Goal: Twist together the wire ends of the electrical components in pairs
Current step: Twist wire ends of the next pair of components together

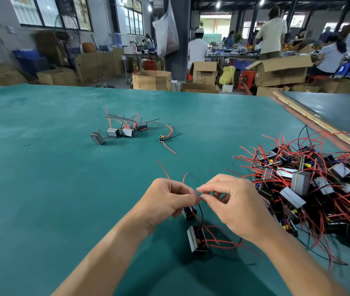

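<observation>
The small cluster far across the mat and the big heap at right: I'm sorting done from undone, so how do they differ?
The small cluster holds about five components in one layer; the big heap holds many, piled over each other. The cluster lies far, left of centre; the heap lies near, at the mat's right edge. Both are metal-cased blocks with red and black wires.

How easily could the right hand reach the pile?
Likely yes: the pile sits close beside the right hand, nothing between, but its grip pinches a wire and must let go first.
</observation>
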Motion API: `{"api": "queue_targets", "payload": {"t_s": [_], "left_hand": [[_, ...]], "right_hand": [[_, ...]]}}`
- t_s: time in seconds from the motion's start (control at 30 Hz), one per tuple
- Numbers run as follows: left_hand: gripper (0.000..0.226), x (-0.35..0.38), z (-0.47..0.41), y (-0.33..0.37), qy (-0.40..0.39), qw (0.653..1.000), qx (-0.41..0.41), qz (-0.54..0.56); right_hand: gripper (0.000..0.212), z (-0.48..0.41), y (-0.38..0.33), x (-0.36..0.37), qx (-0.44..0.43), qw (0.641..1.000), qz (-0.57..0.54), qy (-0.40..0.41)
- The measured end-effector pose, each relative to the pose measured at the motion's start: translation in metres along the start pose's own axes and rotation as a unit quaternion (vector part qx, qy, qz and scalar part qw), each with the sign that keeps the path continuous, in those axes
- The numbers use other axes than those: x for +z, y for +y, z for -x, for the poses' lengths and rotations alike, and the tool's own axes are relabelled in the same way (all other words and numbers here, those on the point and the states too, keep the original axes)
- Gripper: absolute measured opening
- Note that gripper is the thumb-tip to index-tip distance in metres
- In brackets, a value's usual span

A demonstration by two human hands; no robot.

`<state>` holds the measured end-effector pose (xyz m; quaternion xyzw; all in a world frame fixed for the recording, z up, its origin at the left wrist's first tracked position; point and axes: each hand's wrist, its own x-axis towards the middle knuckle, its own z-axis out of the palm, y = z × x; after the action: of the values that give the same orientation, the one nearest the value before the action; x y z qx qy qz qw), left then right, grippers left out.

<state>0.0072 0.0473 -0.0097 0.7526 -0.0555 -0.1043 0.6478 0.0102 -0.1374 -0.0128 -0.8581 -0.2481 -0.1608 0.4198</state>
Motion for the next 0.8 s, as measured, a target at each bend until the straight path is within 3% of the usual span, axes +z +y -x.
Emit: {"api": "queue_targets", "payload": {"t_s": [0.37,0.57,0.8], "left_hand": [[0.020,0.0020,0.0003,0.0014,0.004,1.000,0.011,-0.013],[0.015,0.0019,-0.0018,-0.0006,0.017,1.000,0.017,-0.009],[0.017,0.0017,-0.0019,-0.0009,0.013,1.000,0.013,0.001]], "right_hand": [[0.016,-0.0005,0.0023,-0.0034,-0.008,0.999,0.027,-0.031],[0.014,-0.0015,0.0029,-0.0031,0.017,1.000,0.026,0.005],[0.021,-0.0018,0.0039,-0.0014,0.044,0.999,-0.006,-0.032]]}}
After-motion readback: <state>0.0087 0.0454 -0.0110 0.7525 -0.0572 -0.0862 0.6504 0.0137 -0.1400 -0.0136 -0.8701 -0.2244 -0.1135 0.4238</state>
